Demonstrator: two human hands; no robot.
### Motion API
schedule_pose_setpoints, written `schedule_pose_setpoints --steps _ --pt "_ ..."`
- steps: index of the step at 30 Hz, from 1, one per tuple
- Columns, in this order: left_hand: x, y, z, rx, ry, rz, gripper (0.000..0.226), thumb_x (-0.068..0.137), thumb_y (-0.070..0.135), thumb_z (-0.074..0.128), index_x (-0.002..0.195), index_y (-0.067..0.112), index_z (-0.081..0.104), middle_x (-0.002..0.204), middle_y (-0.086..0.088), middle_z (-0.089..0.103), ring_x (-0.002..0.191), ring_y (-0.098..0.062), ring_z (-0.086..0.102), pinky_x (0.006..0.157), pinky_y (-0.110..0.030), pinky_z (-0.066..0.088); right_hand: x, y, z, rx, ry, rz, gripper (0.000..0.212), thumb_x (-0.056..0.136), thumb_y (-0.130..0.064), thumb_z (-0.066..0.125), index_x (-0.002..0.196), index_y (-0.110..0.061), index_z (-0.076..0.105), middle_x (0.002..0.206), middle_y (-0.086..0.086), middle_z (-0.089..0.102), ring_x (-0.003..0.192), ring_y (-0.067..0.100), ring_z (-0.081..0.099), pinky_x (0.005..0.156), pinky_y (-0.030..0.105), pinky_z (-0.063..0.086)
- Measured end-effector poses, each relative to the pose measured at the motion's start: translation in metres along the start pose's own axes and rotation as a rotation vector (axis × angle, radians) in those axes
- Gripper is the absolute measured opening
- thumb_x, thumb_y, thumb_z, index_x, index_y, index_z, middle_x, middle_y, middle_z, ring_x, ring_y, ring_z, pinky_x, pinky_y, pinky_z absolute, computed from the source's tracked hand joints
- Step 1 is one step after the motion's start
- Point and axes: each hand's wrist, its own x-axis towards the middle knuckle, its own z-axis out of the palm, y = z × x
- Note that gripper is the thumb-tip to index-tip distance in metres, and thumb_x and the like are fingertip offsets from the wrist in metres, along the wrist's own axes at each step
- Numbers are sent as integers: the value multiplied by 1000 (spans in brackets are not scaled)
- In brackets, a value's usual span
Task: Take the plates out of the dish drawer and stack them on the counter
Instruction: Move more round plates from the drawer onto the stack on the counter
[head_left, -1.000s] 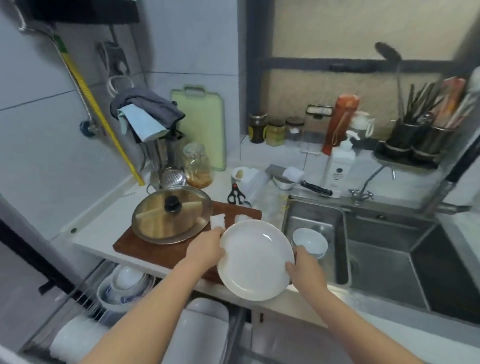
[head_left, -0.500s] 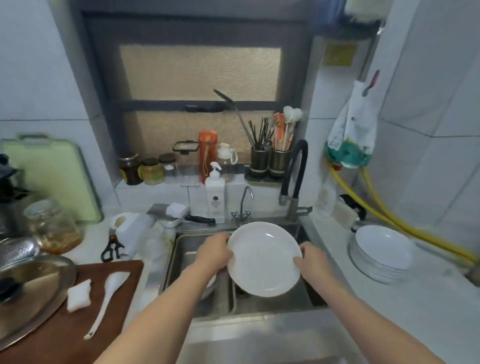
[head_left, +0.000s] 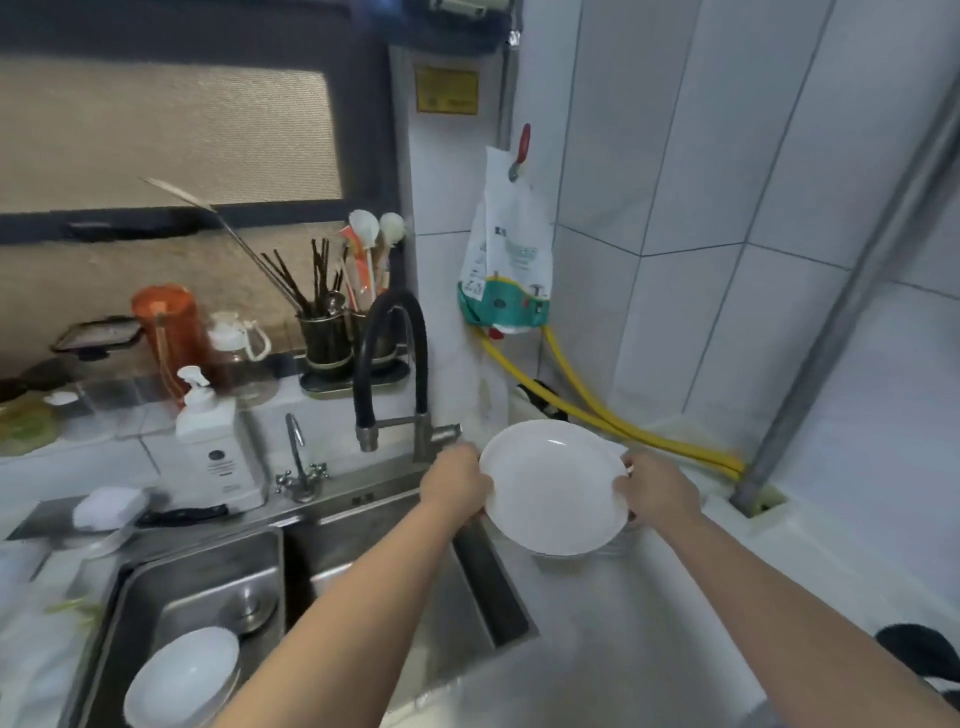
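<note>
A white plate is held between both hands over the counter to the right of the sink. My left hand grips its left rim and my right hand grips its right rim. The plate tilts slightly toward me. Just below its lower edge a sliver of the stacked plates shows; the held plate hides most of that stack. The dish drawer is out of view.
A double steel sink holds white bowls at the lower left. A black faucet, soap bottle and utensil holders stand behind it. Yellow hoses and a grey pipe run along the tiled right wall.
The view swung right, from the drawer and cutting board, past the sink, to the right counter. Both hands carried the plate rightward to just above the plate stack.
</note>
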Motion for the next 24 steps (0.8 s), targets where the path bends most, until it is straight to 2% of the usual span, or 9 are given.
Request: schedule_pose_setpoints --steps 2,5,9,12,16,20,24 --pt "16 16 15 -8 -33 0 31 80 5 49 107 10 62 103 -10 68 93 -29 66 81 -40 56 14 15 -5 6 -7 46 24 87 -14 48 103 -19 65 100 5 70 96 26 64 72 28 44" --pt "39 31 37 -16 -94 19 32 78 3 48 106 8 62 95 -15 70 87 -33 68 79 -44 58 36 33 -10 -13 -22 79 28 87 -13 47 105 -21 66 99 7 72 96 27 67 83 34 54" --pt "70 43 63 -37 -134 36 33 75 3 49 104 8 63 87 -14 69 84 -32 68 76 -42 58 64 54 -6 -21 -33 88 29 89 -12 45 108 -20 66 103 6 72 96 28 68 83 36 56" --pt "90 49 80 -41 -151 35 34 77 4 50 108 11 63 94 -13 70 88 -31 68 77 -40 58 83 66 2 -13 -41 103 26 91 -11 45 106 -17 65 97 6 73 88 27 70 82 39 58" --pt "110 50 101 -46 -146 37 35 78 5 50 110 12 64 100 -12 70 90 -31 68 79 -41 58 103 80 15 -32 -44 125 25 92 -13 44 109 -18 60 97 4 72 88 24 70 82 34 56" --pt "123 47 117 -84 -146 28 34 81 3 51 110 12 65 104 -13 69 90 -33 68 78 -44 58 113 91 29 23 -65 155 22 89 -11 44 104 -16 59 95 4 71 84 24 70 82 36 56" --pt "133 42 126 -87 -147 7 34 84 8 53 114 19 65 102 -10 70 86 -29 70 77 -40 59 122 98 42 91 -67 187 18 84 -10 48 95 -17 60 85 2 69 70 21 71 78 34 57"
